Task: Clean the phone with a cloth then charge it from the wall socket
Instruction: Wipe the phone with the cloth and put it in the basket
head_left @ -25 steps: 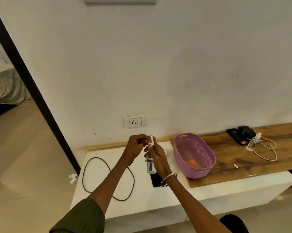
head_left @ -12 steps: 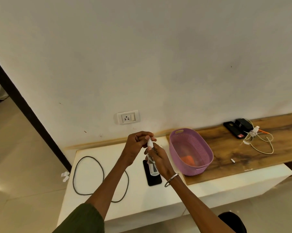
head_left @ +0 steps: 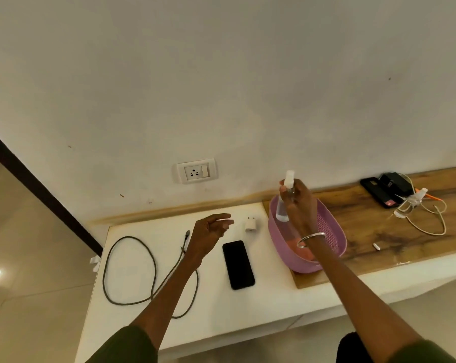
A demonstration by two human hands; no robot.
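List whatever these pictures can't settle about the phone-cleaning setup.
- Orange cloth in the purple basket, head view: mostly hidden by the right hand and forearm.
- Spray bottle: liquid level unclear; fingers cover it.
- Phone: dark screen, dirt too fine to see.
- Cable: one end hidden behind the left hand.
- Wall socket: switch position too small to tell.

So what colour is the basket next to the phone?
Lilac purple; the basket shows clearly in the head view, right of the phone.
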